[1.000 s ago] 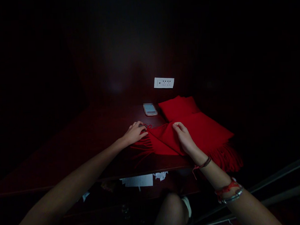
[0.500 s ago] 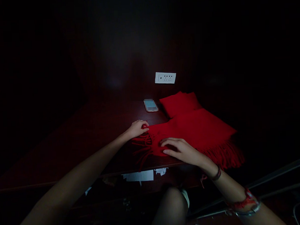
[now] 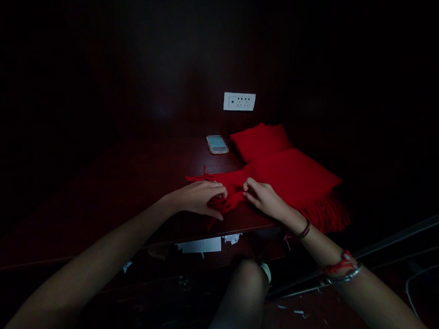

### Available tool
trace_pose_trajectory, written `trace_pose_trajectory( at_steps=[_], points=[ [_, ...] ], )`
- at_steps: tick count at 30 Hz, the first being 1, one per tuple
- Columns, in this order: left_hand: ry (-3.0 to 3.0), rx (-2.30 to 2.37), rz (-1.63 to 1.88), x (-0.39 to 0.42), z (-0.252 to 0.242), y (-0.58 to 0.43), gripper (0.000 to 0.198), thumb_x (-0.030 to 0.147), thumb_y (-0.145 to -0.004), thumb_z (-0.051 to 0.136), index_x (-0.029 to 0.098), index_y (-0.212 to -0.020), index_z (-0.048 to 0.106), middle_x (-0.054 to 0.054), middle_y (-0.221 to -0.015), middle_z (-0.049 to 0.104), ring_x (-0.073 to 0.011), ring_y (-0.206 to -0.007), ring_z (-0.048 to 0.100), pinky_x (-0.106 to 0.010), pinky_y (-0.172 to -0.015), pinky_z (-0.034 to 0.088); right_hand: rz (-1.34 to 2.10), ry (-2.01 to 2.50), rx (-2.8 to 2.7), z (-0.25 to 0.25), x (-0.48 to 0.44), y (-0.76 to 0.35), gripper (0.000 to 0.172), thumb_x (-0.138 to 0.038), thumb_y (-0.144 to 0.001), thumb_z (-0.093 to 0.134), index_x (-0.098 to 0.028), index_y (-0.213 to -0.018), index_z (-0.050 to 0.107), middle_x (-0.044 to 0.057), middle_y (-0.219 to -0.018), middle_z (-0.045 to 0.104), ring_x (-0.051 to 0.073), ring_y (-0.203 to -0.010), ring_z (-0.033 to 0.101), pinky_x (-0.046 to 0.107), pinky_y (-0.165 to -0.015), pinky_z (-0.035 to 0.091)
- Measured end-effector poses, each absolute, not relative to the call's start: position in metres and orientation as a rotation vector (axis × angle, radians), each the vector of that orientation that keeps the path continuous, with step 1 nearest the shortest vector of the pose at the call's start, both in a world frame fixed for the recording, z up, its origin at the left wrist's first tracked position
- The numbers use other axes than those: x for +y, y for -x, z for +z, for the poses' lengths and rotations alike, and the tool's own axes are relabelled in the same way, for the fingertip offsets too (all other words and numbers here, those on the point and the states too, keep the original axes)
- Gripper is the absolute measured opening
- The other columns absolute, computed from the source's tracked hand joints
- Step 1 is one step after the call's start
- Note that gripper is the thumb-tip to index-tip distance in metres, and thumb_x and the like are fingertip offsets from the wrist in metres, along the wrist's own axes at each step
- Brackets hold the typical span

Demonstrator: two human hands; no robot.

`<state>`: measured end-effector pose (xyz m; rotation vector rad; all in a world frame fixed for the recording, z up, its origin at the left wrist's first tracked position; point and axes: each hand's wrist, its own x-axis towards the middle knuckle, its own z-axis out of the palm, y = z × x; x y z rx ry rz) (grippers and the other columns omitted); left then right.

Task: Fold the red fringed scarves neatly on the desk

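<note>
A red fringed scarf (image 3: pixel 292 176) lies folded on a dark wooden table (image 3: pixel 133 187), its far fold near the wall and a tasselled end hanging off the right front edge. My left hand (image 3: pixel 201 198) is closed round the scarf's near fringed end, a ring showing on one finger. My right hand (image 3: pixel 262 196) pinches the same end from the right, fingers curled on the cloth. The two hands almost touch over the bunched fringe.
A phone (image 3: pixel 217 144) lies on the table behind the scarf. A white wall socket (image 3: pixel 239 101) sits above it. Papers (image 3: pixel 199 245) and scraps lie under the table edge. My knee (image 3: pixel 243 299) shows below. The room is very dark.
My right hand went from lying flat on the scarf to pinching its fringed end. My left hand slid toward me and gathered the fringe; the end is now bunched between both hands.
</note>
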<state>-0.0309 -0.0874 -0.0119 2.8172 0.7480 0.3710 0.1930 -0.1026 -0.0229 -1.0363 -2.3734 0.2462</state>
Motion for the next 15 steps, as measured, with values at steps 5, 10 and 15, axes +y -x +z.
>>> trace_pose_trajectory(
  at_steps=[5, 10, 15],
  points=[
    [-2.658, 0.911, 0.543, -0.084, -0.021, 0.025, 0.014, 0.019, -0.074, 0.046, 0.018, -0.088, 0.047, 0.0, -0.079, 0.054, -0.0109, -0.069, 0.05, -0.022, -0.064, 0.038, 0.338, 0.955, -2.446, -0.015, -0.098, -0.195, 0.013, -0.016, -0.08, 0.04, -0.018, -0.082, 0.053, 0.001, -0.075, 0.057, 0.012, -0.071, 0.053, 0.024, -0.069, 0.04],
    [-2.211, 0.969, 0.777, -0.067, -0.027, 0.028, 0.011, 0.023, -0.074, 0.046, 0.016, -0.082, 0.045, 0.003, -0.066, 0.052, -0.009, -0.062, 0.051, -0.021, -0.058, 0.04, 0.293, 0.839, -2.53, -0.017, -0.107, -0.195, 0.036, -0.02, -0.071, 0.056, -0.019, -0.106, 0.048, 0.007, -0.106, 0.05, 0.017, -0.098, 0.047, 0.031, -0.084, 0.037],
    [-2.123, 1.041, 0.89, -0.065, -0.027, 0.027, 0.011, 0.026, -0.077, 0.042, 0.016, -0.079, 0.045, 0.001, -0.07, 0.053, -0.0111, -0.067, 0.053, -0.025, -0.063, 0.042, 0.22, 0.966, -2.367, -0.022, -0.099, -0.188, 0.03, -0.011, -0.072, 0.051, -0.017, -0.101, 0.048, 0.006, -0.093, 0.056, 0.015, -0.083, 0.053, 0.027, -0.073, 0.041]
  ],
)
